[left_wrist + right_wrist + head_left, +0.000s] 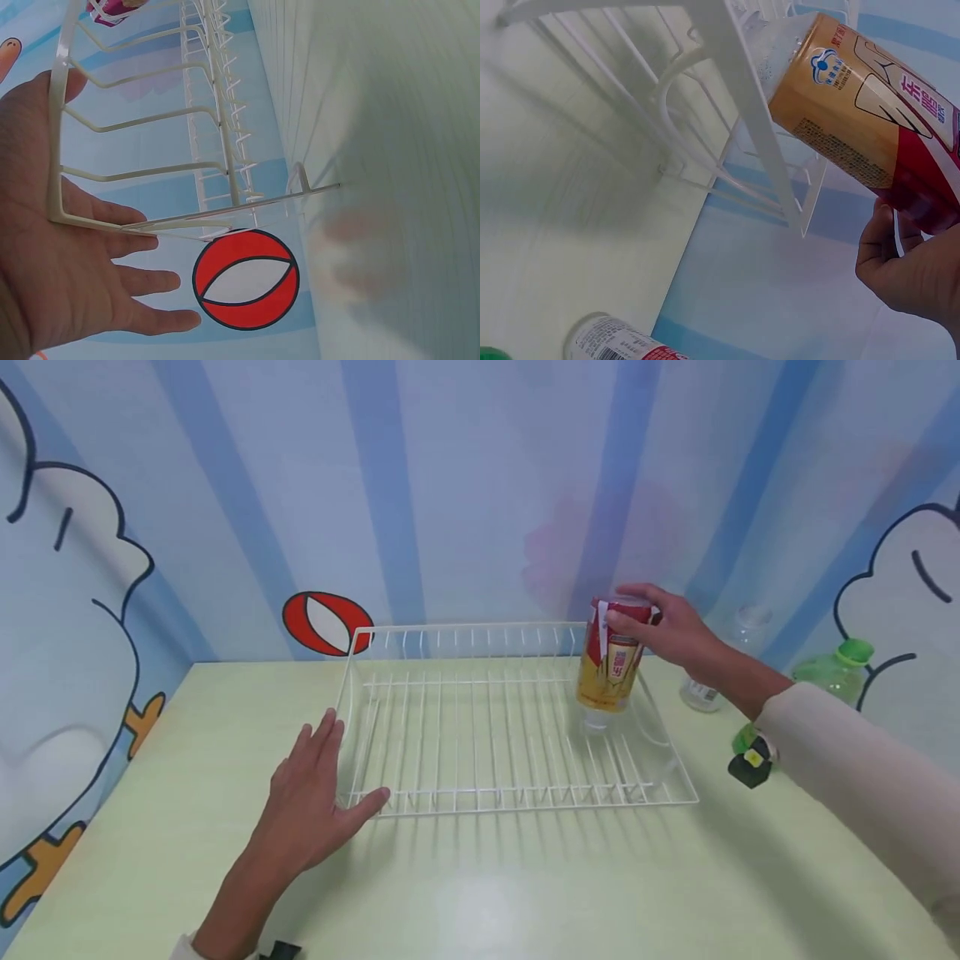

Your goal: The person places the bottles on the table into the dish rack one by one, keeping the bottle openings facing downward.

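Observation:
A white wire rack (540, 810) stands on the pale table. My right hand (678, 631) grips a plastic bottle with a red and gold label (611, 664), thumb on the near side of its upper end. The bottle's clear, narrower end points down, slightly tilted, inside the rack's right part; whether it touches the wires I cannot tell. At the rack's left front corner is my left hand (311, 797), fingers straight and thumb spread over the front edge. In the left wrist view the corner wires cross in front of the left palm (60, 285).
To the right of the rack stand a clear bottle (701, 695) and a green bottle with a green cap (832, 672), partly behind my right arm. A blue striped wall (480, 485) with cartoon pictures rises directly behind the table (480, 893).

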{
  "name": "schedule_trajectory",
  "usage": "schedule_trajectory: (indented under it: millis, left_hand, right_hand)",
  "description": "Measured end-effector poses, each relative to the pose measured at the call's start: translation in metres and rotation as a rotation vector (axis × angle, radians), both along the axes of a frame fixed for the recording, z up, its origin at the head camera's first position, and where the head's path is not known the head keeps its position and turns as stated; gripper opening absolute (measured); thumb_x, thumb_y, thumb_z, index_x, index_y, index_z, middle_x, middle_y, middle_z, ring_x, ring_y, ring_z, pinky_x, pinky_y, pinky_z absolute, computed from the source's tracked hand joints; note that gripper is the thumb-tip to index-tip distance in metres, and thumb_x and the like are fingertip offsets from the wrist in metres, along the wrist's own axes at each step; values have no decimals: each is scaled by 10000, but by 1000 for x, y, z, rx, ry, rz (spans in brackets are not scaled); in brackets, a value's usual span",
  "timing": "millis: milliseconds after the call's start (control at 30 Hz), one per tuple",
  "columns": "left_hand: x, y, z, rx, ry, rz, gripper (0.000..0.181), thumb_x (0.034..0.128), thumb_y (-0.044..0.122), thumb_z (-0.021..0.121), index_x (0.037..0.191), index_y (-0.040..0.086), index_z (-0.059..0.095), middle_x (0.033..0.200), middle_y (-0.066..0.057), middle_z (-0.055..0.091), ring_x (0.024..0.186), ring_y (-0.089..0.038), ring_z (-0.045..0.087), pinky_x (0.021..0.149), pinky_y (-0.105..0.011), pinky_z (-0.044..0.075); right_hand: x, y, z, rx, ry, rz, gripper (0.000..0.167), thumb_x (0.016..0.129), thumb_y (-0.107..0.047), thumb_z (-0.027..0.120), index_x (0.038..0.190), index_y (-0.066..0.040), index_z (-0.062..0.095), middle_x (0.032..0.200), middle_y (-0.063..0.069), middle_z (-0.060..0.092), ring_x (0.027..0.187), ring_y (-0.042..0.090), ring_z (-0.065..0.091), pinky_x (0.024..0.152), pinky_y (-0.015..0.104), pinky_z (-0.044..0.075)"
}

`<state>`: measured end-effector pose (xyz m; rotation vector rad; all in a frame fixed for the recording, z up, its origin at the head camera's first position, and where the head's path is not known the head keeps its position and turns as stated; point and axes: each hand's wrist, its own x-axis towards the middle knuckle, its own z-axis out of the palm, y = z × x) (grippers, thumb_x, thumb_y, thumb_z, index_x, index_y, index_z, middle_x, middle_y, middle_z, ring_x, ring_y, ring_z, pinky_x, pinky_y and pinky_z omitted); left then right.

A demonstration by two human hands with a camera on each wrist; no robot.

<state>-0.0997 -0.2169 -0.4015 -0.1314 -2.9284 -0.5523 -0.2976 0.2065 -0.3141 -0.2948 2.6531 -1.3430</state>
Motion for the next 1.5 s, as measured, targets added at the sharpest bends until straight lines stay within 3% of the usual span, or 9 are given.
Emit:
schedule_trajectory:
  millis: [133, 300, 600, 800, 1200, 1300, 1500]
  left_hand:
    - [3, -2, 1, 4, -13, 2, 986, 881, 518, 668, 1553, -38, 208, 1637, -196, 155, 1465, -496, 132, 1035, -742, 243]
    - [1, -1, 3, -4, -17, 4, 952, 887, 524, 658, 1550, -16, 239, 1644, -177, 148, 1455, -526, 127, 1006, -763, 254]
    - [0, 2, 0, -61, 40, 26, 955, 866, 511, 670, 1530, -41, 263, 1610, -225, 222, 1438, -535, 179, 975, -752, 333]
    - [2, 1, 1, -39, -1, 61, 1040, 863, 512, 682, 1549, -63, 153, 1595, -260, 230, 1445, -519, 172, 998, -722, 342]
    - [5, 3, 2, 34, -93, 83, 1040, 885, 524, 656, 1561, -44, 106, 1610, -277, 140, 1465, -489, 120, 1001, -755, 297]
    - [4, 3, 3, 33, -99, 85, 1043, 885, 528, 654, 1562, -42, 102, 1611, -279, 137, 1467, -486, 117, 1008, -756, 287]
    - [4, 3, 2, 35, -94, 81, 1039, 883, 520, 660, 1557, -47, 109, 1597, -296, 155, 1457, -496, 133, 1012, -748, 292]
  right_hand:
    - [-5, -7, -7, 22, -22, 41, 830, 918, -573, 622, 1564, -166, 296, 1401, 206, 481, 1171, 364, 518, 940, 509, 483]
    - [-9, -15, -11, 21, -44, 66, 817, 941, -544, 609, 1567, -132, 281, 1423, 225, 474, 1209, 385, 516, 994, 564, 451]
    - [-23, -27, -16, 41, -52, 27, 870, 927, -604, 583, 1543, -69, 281, 1459, 225, 434, 1286, 384, 468, 1024, 562, 435]
    - [-29, -33, -21, 41, -64, 14, 808, 954, -576, 558, 1495, -26, 318, 1381, 221, 481, 1203, 359, 507, 992, 543, 454]
    - [-37, -38, -25, 67, -38, 40, 656, 995, -545, 496, 1317, 24, 451, 1209, 217, 583, 1047, 321, 590, 882, 459, 506]
    - [-36, -37, -24, 67, -48, 32, 703, 991, -562, 487, 1372, 22, 396, 1255, 223, 551, 1076, 328, 572, 899, 467, 500]
    - [-33, -37, -21, 87, -79, -33, 914, 987, -586, 466, 1557, 15, 79, 1529, 275, 318, 1364, 399, 383, 1087, 565, 359]
